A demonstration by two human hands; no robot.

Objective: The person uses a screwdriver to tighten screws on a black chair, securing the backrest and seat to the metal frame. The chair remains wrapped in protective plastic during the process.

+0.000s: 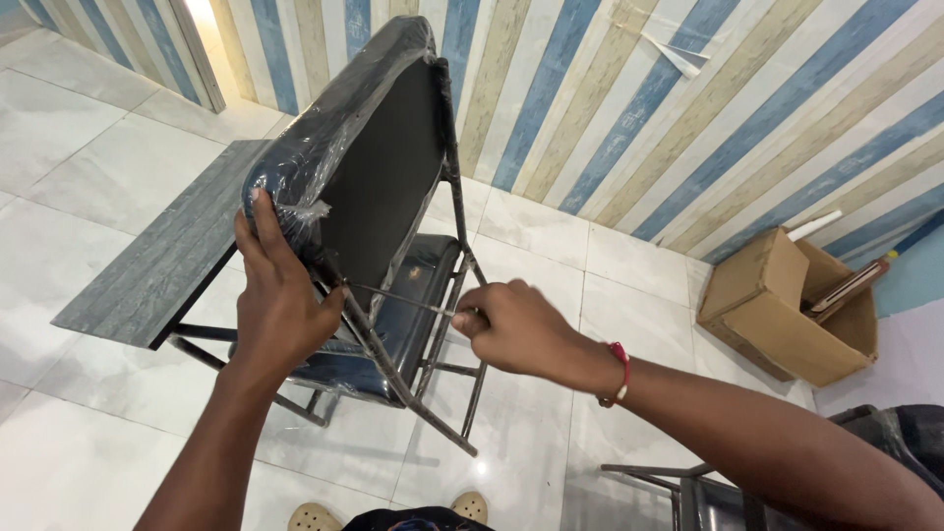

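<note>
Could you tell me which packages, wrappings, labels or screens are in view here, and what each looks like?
Cardboard box: open, brown, on the floor by the striped wall at right, flat items sticking out.
Plastic wrap: clear, crinkled film over the black chair backrest; the left hand grips it.
No labels, signs or screens visible.

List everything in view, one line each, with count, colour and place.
chair: one, black, plastic-wrapped, centre, with grey writing board at its left
screwdriver: one, thin metal, at the chair frame
cardboard box: one, brown, open, right by wall
second chair: one, dark, bottom right, partly seen
floor: white tiles
wall: blue, white and beige stripes
sandals: two, tan, bottom edge
left hand: on chair back edge
right hand: gripping the screwdriver, red wristband
</note>
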